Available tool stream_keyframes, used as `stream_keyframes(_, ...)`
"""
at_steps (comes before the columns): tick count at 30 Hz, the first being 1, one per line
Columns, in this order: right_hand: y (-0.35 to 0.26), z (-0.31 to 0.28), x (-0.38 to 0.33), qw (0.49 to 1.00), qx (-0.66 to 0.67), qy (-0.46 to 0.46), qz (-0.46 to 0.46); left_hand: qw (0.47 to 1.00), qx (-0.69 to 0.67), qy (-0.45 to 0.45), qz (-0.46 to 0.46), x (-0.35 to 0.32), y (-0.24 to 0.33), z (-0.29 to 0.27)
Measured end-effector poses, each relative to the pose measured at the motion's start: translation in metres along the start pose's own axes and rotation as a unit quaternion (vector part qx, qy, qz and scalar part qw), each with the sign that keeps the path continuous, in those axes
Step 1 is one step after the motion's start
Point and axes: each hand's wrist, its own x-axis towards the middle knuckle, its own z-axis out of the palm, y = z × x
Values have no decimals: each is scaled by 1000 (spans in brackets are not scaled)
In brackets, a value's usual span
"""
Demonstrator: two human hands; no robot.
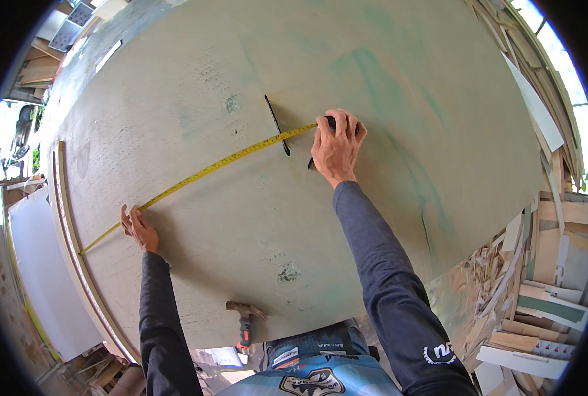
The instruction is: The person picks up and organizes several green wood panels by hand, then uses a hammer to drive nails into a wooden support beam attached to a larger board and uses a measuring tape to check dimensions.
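A yellow tape measure blade stretches across the large grey-green board. My right hand is closed around the dark case of the tape measure, which mostly hides under the fingers. Toward the left, my left hand pinches the blade between its fingers. Beyond that hand the blade runs on to a long wooden strip along the board's left side. A thin black stick-like thing lies under or against the blade, close to my right hand; its kind is unclear.
Close to my body, a claw hammer with a black and red handle lies at the board's near edge. Wood offcuts pile up at the right, with stacked boards beyond. A pale panel stands left of the strip.
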Motion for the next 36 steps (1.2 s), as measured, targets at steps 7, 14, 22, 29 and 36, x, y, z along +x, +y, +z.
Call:
stream_keyframes(7,1,3,-2,1000,-10,10,8,1000,-4,-10,16,2,0,-2)
stream_keyframes(14,1,3,-3,1000,-14,18,10,1000,-4,-10,15,2,-2,0)
stream_keyframes(22,1,5,-3,1000,-4,5,-7,1000,6,-4,12,2,-10,4)
stream_keyframes(29,5,7,-4,1000,0,20,-8,1000,-17,2,15,3,-11,6)
stream_keyframes(36,3,8,-5,1000,-3,15,-9,1000,-5,-7,3,1,-12,5)
